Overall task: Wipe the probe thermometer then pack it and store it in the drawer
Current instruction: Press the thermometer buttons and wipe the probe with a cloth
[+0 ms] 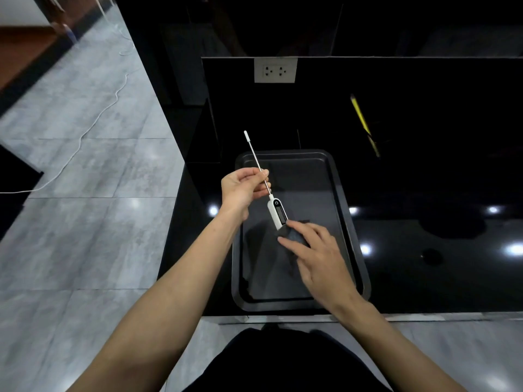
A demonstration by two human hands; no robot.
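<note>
Your left hand [243,188] pinches the probe thermometer [276,213] by its stem; your right hand [317,256] holds a dark cloth [294,236] against its body, over the tray [348,222] at 12 o'clock.

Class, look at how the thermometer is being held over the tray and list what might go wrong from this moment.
1. The left hand pinches only the thin metal probe of the thermometer, so the heavier white body may swing or slip out.
2. The capped tip points up and away, out past the tray, and could knock something.
3. The right hand holds a dark cloth at the body's end; rubbing could press the button.
</note>
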